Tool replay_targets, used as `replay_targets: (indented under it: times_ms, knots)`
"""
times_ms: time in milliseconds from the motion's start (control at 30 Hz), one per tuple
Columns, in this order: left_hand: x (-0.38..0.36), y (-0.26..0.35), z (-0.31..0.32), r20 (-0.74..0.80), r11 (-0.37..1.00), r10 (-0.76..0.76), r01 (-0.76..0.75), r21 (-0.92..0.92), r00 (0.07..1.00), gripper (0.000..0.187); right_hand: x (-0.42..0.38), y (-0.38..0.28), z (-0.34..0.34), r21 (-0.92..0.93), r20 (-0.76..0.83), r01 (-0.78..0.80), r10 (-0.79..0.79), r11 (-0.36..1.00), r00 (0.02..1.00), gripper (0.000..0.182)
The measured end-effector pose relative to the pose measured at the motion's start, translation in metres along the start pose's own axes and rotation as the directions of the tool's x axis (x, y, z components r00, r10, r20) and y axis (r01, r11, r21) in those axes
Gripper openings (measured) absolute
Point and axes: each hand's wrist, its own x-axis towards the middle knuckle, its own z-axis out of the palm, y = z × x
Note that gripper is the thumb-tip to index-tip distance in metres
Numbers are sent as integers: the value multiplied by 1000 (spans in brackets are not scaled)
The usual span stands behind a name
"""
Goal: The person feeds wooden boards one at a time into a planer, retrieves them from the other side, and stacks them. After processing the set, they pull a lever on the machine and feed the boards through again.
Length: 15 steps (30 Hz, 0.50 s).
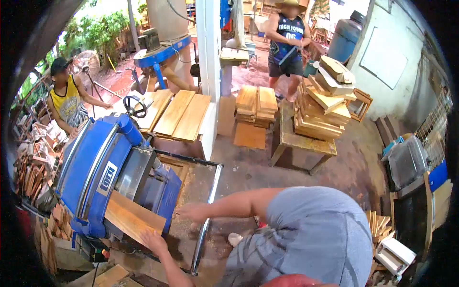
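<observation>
A wooden board [129, 215] sticks out of a blue thickness planer [98, 165], its far part hidden inside the machine. My left hand [154, 243] is at the near end of the board, its spread fingers lying on the wood at the edge. My right hand [193, 212] reaches out beside the machine, past the board's right corner. Its fingers are stretched out and apart, with nothing seen in them. A shiny metal bar [206, 222] of the machine's frame runs under my right forearm.
Boards [184, 115] lie behind the planer. Further stacks [256, 103] stand on the floor and on a wooden bench [301, 148]. A co-worker [67, 95] stands beyond the planer; another person [287, 40] stands at the back, holding a tool. Wood scraps [33, 172] pile up at the left.
</observation>
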Motion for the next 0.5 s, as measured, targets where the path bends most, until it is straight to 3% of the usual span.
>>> replay_targets:
  times_ms: [33, 67, 133, 233, 300, 333, 367, 400, 433, 500]
  knots:
    - [11, 7, -11, 255, 998, -27, 40, -47, 967, 58, -24, 3, -14, -63, 6, -79, 80, 995, 997, 69]
    - [19, 4, 3, 165, 999, -42, 43, 1, 985, 59, -47, 3, -27, -131, 6, -155, 157, 979, 988, 68]
    - [37, 18, 0, 150, 996, -83, 84, 0, 985, 59, -99, 5, -53, -117, -220, -183, 155, 976, 963, 64]
    - [40, 22, -13, 169, 987, -137, 148, -56, 976, 57, -174, 15, -75, -15, -309, -443, 417, 897, 855, 64]
    - [44, 8, 7, 79, 991, -98, 105, -89, 992, 56, -221, 8, -84, 93, -405, -598, 579, 796, 708, 64]
    - [48, -2, 25, -16, 997, -49, 48, -68, 999, 55, -242, 14, -84, -10, -428, -681, 613, 732, 664, 63]
    - [49, 16, -1, 87, 967, -146, 160, -197, 986, 53, -268, 31, -76, 17, -503, -646, 565, 763, 654, 60]
    - [52, -14, 45, -119, 993, -47, 34, -113, 992, 50, -277, 26, -84, 88, -432, -773, 723, 628, 538, 60]
    - [51, 3, 8, -72, 988, -16, 5, -153, 997, 49, -294, 35, -73, 91, -490, -811, 735, 577, 468, 62]
    - [61, -6, 18, -73, 997, 9, -14, -74, 997, 47, -315, 52, -71, 159, -476, -864, 804, 478, 357, 66]
